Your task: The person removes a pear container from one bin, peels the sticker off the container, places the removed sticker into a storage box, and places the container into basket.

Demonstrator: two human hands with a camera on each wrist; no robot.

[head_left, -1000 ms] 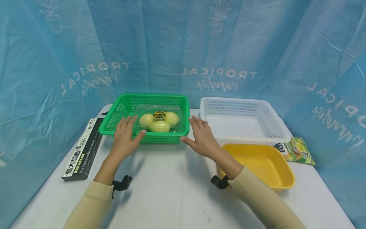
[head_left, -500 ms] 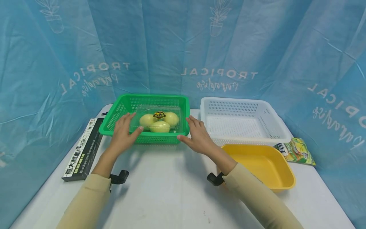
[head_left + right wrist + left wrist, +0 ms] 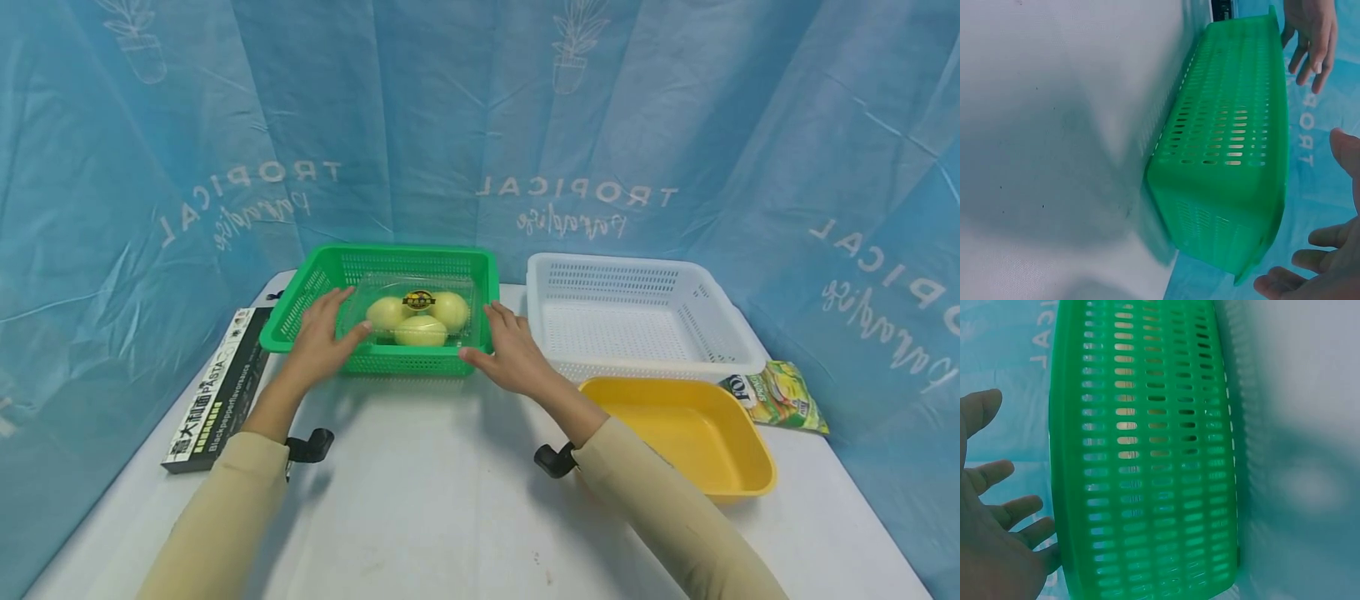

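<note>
A green slotted basket (image 3: pixel 408 360) stands at the back of the table, left of centre. Inside it lies a clear plastic box (image 3: pixel 360 300) with a dark label and several round pale yellow-green fruits (image 3: pixel 420 331). My left hand (image 3: pixel 318 343) hovers over the basket's front left rim, fingers spread and holding nothing. Across from it, my right hand (image 3: pixel 513 354) is at the front right corner, its fingers relaxed and nothing in its grasp. In the right wrist view, the fingers of my right hand (image 3: pixel 1329 262) appear apart from the basket's rim.
A white slotted basket (image 3: pixel 615 321) stands to the right, with a yellow tub (image 3: pixel 675 433) in front of it. Beside these lies a green FOX snack bag (image 3: pixel 783 396). A black-and-white pasta box (image 3: pixel 217 392) lies at left. Blue curtain (image 3: pixel 435 125) encloses the table.
Both hands have drifted slightly to the left and a little farther from me. The basket, the box of fruit and the other things have stayed put.
</note>
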